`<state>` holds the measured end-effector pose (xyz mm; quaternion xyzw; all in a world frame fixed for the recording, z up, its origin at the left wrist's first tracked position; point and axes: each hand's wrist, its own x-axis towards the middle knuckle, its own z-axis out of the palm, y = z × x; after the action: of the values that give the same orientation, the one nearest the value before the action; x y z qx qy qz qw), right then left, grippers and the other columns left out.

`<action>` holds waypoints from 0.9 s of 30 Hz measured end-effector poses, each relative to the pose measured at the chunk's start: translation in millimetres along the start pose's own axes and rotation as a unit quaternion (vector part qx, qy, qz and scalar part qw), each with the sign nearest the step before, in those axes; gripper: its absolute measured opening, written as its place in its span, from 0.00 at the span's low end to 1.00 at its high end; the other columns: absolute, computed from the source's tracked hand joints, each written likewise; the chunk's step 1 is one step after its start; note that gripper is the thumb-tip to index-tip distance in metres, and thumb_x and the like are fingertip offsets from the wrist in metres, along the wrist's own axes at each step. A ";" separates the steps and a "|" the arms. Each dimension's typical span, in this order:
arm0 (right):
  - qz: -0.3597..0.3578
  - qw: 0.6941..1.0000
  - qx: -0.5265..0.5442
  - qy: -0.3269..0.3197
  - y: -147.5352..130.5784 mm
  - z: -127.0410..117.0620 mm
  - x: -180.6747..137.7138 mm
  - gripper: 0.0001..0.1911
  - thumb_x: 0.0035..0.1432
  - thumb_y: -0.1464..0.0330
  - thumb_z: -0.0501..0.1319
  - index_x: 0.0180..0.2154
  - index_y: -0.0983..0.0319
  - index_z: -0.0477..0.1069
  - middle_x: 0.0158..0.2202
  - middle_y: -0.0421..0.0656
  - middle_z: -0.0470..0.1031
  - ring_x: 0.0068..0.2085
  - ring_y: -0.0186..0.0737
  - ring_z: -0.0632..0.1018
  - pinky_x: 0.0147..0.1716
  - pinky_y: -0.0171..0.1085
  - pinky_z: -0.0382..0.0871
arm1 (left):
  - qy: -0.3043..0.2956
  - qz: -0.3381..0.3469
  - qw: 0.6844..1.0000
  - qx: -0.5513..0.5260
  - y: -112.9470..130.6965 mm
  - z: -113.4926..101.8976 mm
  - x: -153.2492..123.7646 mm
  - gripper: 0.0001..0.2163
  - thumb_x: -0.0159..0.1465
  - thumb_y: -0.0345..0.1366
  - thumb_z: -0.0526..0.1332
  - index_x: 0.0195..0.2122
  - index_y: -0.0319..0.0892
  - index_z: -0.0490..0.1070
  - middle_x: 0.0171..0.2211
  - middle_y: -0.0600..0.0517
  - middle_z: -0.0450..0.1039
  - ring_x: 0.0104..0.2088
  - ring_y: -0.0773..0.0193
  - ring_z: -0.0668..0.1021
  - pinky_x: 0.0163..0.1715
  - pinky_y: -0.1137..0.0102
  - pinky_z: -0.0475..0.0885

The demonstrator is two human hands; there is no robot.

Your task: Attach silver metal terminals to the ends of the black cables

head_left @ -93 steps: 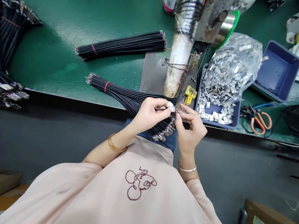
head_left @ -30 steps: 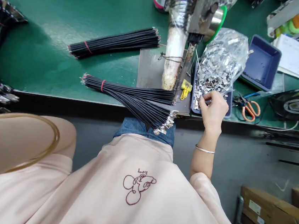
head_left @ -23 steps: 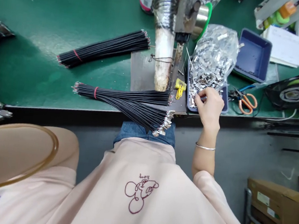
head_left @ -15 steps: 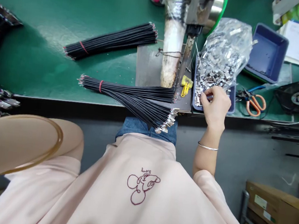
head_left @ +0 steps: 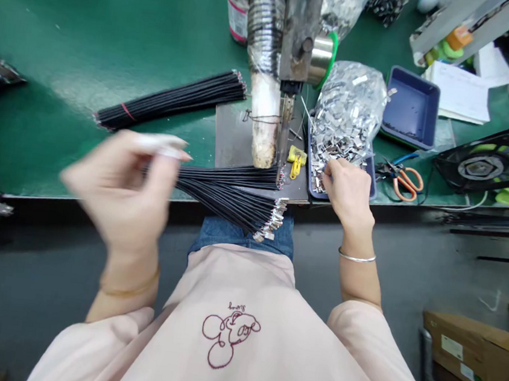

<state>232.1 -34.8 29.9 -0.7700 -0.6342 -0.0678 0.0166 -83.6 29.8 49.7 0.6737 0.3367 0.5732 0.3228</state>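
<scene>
My right hand (head_left: pixel 348 188) rests in the near blue tray (head_left: pixel 371 189) with its fingers curled down into the loose metal clips (head_left: pixel 319 161); what they pinch is hidden. My left hand (head_left: pixel 122 192) is lifted in front of the bench, blurred, fingertips pointing right over the tied end of a black wire bundle (head_left: pixel 231 191). That bundle fans out over the bench edge, and its lower strands end in metal terminals (head_left: pixel 272 222). A clear bag of metal clips (head_left: pixel 347 106) sits on the tray's far end.
A second tied wire bundle (head_left: pixel 173 98) lies farther back on the green mat. A wrapped fixture (head_left: pixel 272 65) stands over a grey plate with a yellow clip (head_left: pixel 295 158). Orange scissors (head_left: pixel 401 180), an empty blue tray (head_left: pixel 411 107) and a fan (head_left: pixel 484 166) are on the right.
My left arm has swung from close under the camera at the left out in front of me, hand now over the wire bundle. My right hand stays in the clip tray.
</scene>
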 end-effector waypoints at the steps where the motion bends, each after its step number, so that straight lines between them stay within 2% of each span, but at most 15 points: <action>1: -0.005 1.000 -0.012 -0.005 0.1 -0.6 0.4 0.09 0.61 0.75 0.54 0.33 0.61 0.72 0.32 0.47 0.76 0.30 0.39 0.69 0.29 0.40 0.50 | -0.011 0.029 0.998 0.052 -8.2 7.7 -2.0 0.04 0.66 0.31 0.65 0.40 0.43 0.79 0.38 0.53 0.80 0.38 0.63 0.80 0.43 0.65 0.74; 2: -0.009 1.000 -0.022 -0.008 0.4 -0.7 1.0 0.10 0.61 0.75 0.53 0.33 0.62 0.72 0.32 0.47 0.77 0.29 0.39 0.69 0.28 0.40 0.49 | -0.036 0.057 0.990 0.128 -16.2 16.6 -4.7 0.04 0.65 0.29 0.65 0.38 0.44 0.80 0.36 0.53 0.81 0.36 0.62 0.80 0.43 0.63 0.74; 3: -0.010 0.999 -0.030 -0.008 0.9 -0.5 1.5 0.11 0.60 0.76 0.53 0.33 0.62 0.72 0.31 0.47 0.77 0.28 0.39 0.68 0.28 0.40 0.48 | -0.085 0.084 0.978 0.173 -23.7 26.1 -8.0 0.04 0.65 0.29 0.65 0.37 0.43 0.79 0.36 0.52 0.81 0.37 0.60 0.80 0.43 0.61 0.74; 6: -0.011 0.999 -0.039 0.001 2.9 1.1 2.4 0.12 0.58 0.78 0.52 0.32 0.62 0.73 0.29 0.47 0.76 0.27 0.38 0.67 0.27 0.40 0.47 | -0.195 0.135 0.932 0.273 -40.8 50.3 -17.9 0.06 0.68 0.30 0.61 0.37 0.41 0.78 0.35 0.47 0.79 0.37 0.58 0.77 0.40 0.60 0.72; 9: -0.001 1.000 -0.028 0.006 5.4 1.3 -0.5 0.10 0.58 0.77 0.53 0.33 0.62 0.73 0.29 0.47 0.77 0.27 0.39 0.68 0.27 0.40 0.47 | -0.210 0.138 0.914 0.320 -47.4 60.4 -23.9 0.07 0.69 0.31 0.59 0.36 0.41 0.77 0.34 0.45 0.76 0.35 0.57 0.74 0.37 0.61 0.69; 14: 0.021 1.000 -0.009 0.004 10.8 2.8 -8.8 0.08 0.60 0.75 0.54 0.33 0.62 0.71 0.34 0.49 0.78 0.32 0.42 0.72 0.28 0.40 0.45 | -0.168 0.135 0.952 0.219 -38.7 55.9 -25.8 0.06 0.69 0.29 0.59 0.36 0.41 0.75 0.34 0.48 0.78 0.37 0.60 0.77 0.42 0.63 0.71; 16: 0.038 0.999 0.003 0.015 13.7 6.7 -9.2 0.08 0.60 0.75 0.54 0.33 0.61 0.70 0.34 0.49 0.78 0.33 0.43 0.73 0.29 0.40 0.47 | -0.175 0.140 0.958 0.177 -32.6 53.9 -25.8 0.05 0.68 0.29 0.60 0.36 0.41 0.74 0.33 0.49 0.79 0.36 0.61 0.78 0.44 0.63 0.72; 19: 0.067 0.995 0.062 0.044 18.2 14.5 -7.6 0.06 0.59 0.75 0.55 0.33 0.60 0.69 0.33 0.47 0.78 0.35 0.44 0.75 0.31 0.40 0.53 | -0.247 0.161 0.947 0.130 -25.1 55.2 -25.4 0.04 0.68 0.32 0.62 0.36 0.41 0.76 0.30 0.50 0.79 0.32 0.63 0.76 0.39 0.65 0.72; 22: 0.099 0.976 0.161 0.110 20.0 17.9 -10.7 0.05 0.62 0.72 0.55 0.34 0.59 0.68 0.35 0.46 0.77 0.37 0.45 0.78 0.34 0.41 0.63 | -0.345 0.162 0.921 0.083 -21.0 61.3 -25.1 0.07 0.68 0.32 0.60 0.36 0.40 0.77 0.28 0.50 0.78 0.28 0.66 0.74 0.33 0.69 0.70; 25: 0.151 0.927 0.284 0.195 14.8 10.8 -23.6 0.06 0.66 0.65 0.55 0.36 0.58 0.68 0.38 0.45 0.77 0.36 0.43 0.81 0.33 0.41 0.70 | -0.377 0.087 0.921 0.052 -20.0 67.6 -26.5 0.07 0.66 0.29 0.59 0.32 0.39 0.76 0.22 0.55 0.72 0.22 0.71 0.69 0.25 0.74 0.64; 27: 0.183 0.886 0.367 0.217 6.2 2.3 -35.2 0.07 0.65 0.61 0.58 0.36 0.56 0.68 0.40 0.44 0.77 0.32 0.42 0.82 0.30 0.41 0.73 | -0.366 -0.021 0.930 0.013 -20.8 69.8 -28.1 0.06 0.64 0.30 0.61 0.31 0.39 0.75 0.20 0.56 0.69 0.19 0.73 0.67 0.22 0.75 0.62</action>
<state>231.8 -70.1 23.6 -0.7776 -0.4421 0.0084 0.4470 -19.6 15.0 7.6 0.8335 0.2169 0.2759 0.4268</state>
